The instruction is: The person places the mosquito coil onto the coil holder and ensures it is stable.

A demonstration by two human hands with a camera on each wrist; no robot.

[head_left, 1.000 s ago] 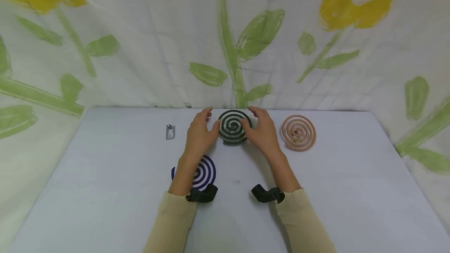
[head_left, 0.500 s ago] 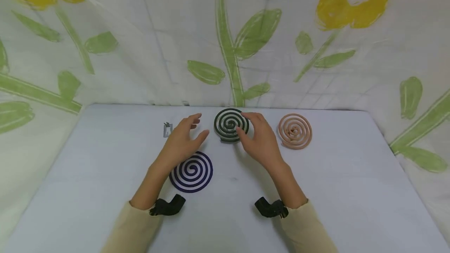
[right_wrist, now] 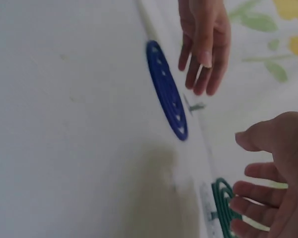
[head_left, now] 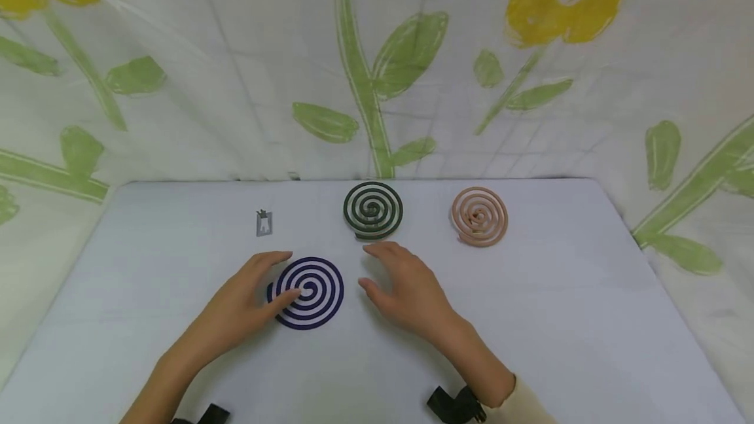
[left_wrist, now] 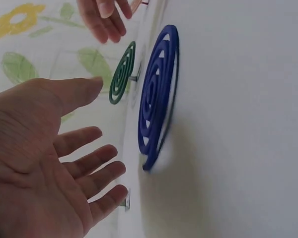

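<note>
A blue mosquito coil (head_left: 324, 309) lies on the white table between my two hands. Over its left edge hovers my left hand (head_left: 235, 303), thumb and fingers spread apart and holding nothing. To the right of the coil is my right hand (head_left: 412, 290), its fingers parted and nothing in them. The left wrist view shows the blue coil (left_wrist: 159, 89) apart from the left fingertips. Behind the right hand, a green mosquito coil (head_left: 374, 235) sits near the table's back edge, raised on a small metal stand (left_wrist: 133, 78).
A tan mosquito coil (head_left: 480, 241) sits at the back right. A small metal coil stand (head_left: 264, 223) is at the back left. Behind the white table (head_left: 559, 345) hangs a cloth (head_left: 235, 84) with painted yellow flowers.
Both hands have drawn back from the green coil towards the blue one. The left hand moved left and nearer; the right came nearer. The coils stay in place while the view shifts slightly.
</note>
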